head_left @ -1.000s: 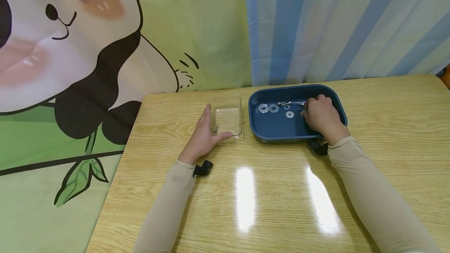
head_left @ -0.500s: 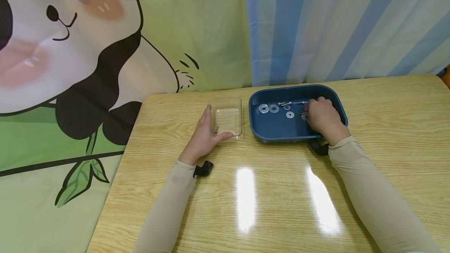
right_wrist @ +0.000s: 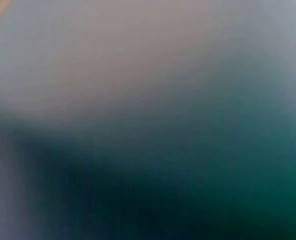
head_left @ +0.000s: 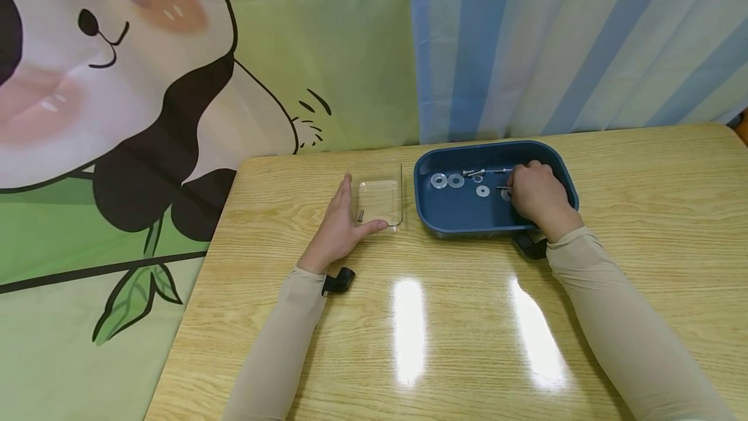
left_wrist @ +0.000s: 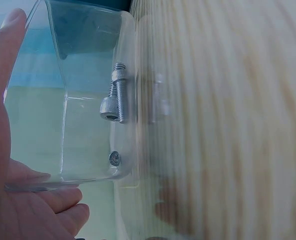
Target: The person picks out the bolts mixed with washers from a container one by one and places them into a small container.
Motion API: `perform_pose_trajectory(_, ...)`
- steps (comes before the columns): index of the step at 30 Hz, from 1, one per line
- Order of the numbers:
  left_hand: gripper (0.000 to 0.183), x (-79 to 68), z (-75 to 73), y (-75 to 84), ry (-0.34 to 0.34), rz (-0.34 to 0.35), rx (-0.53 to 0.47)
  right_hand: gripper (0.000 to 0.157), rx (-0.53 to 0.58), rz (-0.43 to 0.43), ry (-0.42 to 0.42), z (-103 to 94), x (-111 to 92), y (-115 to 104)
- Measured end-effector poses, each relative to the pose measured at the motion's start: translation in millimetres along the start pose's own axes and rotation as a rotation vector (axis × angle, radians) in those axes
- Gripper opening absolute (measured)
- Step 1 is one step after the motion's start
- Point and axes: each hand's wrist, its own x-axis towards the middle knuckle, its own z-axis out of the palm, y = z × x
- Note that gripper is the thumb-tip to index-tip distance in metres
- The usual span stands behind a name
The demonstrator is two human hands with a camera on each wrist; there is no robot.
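In the head view, my left hand [head_left: 339, 226] lies at the near left corner of a clear plastic box [head_left: 380, 182], fingers straight along its left side and thumb along its front. Through the box wall, the left wrist view shows socket-head screws [left_wrist: 109, 107] and a smaller screw [left_wrist: 115, 158] seen end-on. My right hand [head_left: 540, 197] reaches into the right part of a blue tray [head_left: 467, 232], fingers curled down. A thin metal screw [head_left: 503, 188] sticks out to the left from its fingertips, which are hidden. The right wrist view is blurred.
Several flat washers [head_left: 482, 191] and loose screws [head_left: 476, 173] lie in the tray's left and middle. Tray and box stand side by side on a wooden table [head_left: 456, 330], near its back edge. Behind hang a panda-print cloth and a blue-striped curtain [head_left: 526, 44].
My right hand has shifted slightly right within the tray, and the screw at its fingertips has moved slightly nearer to me. A washer beside the fingers shows more. My left hand stays put.
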Motion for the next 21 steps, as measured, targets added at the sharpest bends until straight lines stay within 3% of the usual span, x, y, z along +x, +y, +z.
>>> perform_pose_trajectory(21,0.127,-0.1,-0.3,-0.2,-0.005,0.002,0.0,0.016,0.032,-0.087,0.088,-11.8,-14.0,-10.6)
